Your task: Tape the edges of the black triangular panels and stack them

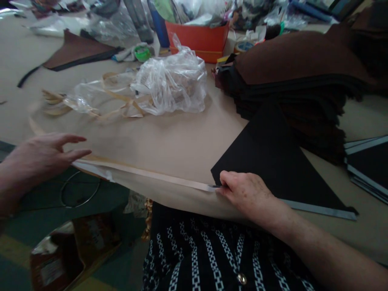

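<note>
My right hand pinches the end of a long tan paper strip, close to the lower corner of a black triangular sheet. A small dark tip shows at my fingers, but I cannot tell what it is. The strip runs left along the fold of a beige paper sheet laid over the table. My left hand hovers with its fingers apart near the strip's far end, holding nothing. A grey strip edges the black sheet's lower side.
A clear plastic bag with tan strips lies beyond my hands. Behind it stands an orange bin of assorted items. A dark brown stack of sheets rises at right. A wire ring and a brown packet lie below the table edge.
</note>
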Tool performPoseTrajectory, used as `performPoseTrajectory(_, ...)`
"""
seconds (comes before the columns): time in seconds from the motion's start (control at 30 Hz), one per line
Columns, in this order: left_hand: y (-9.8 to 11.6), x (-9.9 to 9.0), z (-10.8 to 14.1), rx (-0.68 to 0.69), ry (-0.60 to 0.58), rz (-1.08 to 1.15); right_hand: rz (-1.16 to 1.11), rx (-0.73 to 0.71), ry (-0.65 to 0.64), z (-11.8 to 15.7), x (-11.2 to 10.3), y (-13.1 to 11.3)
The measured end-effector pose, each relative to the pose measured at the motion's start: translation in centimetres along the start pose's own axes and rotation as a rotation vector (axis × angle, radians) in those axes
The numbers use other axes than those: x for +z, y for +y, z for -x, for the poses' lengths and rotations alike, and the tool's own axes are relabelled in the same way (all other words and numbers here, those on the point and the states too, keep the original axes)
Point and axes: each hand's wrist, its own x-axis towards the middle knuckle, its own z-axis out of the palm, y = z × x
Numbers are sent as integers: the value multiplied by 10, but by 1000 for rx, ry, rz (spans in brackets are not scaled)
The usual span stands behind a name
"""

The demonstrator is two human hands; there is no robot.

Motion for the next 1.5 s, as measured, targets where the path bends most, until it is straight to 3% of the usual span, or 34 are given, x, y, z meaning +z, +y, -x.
performPoseTrajectory(0.1,63,-22,17,162,70,282,-95,52,-9,0,-7,1)
performPoseTrajectory(0.13,86,-25,25,239,34,327,-185,62,-10,2,-11,2)
performPoseTrajectory(0.27,171,-20,58,592,-43,535,-538,60,25,13,-24,10)
performPoseTrajectory(0.33,203,-14,71,699,-115,505,-595,53,48,21,-26,12)
performPoseTrajectory(0.43,232,-8,80,695,-102,369,-605,9,145,30,-23,12)
performPoseTrajectory(0.5,239,-8,81,684,-75,306,-621,18,175,32,-19,9)
performPoseTrajectory(0.67,241,-11,71,710,-80,285,-670,155,37,29,-3,-2)
performPoseTrajectory(0.77,243,-14,65,738,-91,276,-566,179,100,27,8,-7)
performPoseTrajectory(1.03,245,-25,58,773,-172,261,-411,78,162,31,23,-9)
performPoseTrajectory(1.27,248,-26,62,800,-206,278,-201,61,79,27,22,-15)
performPoseTrajectory(1.4,254,-33,79,927,-253,416,-184,33,15,25,24,-20)
performPoseTrajectory(1.5,252,-33,83,855,-226,618,-207,11,44,29,18,-16)
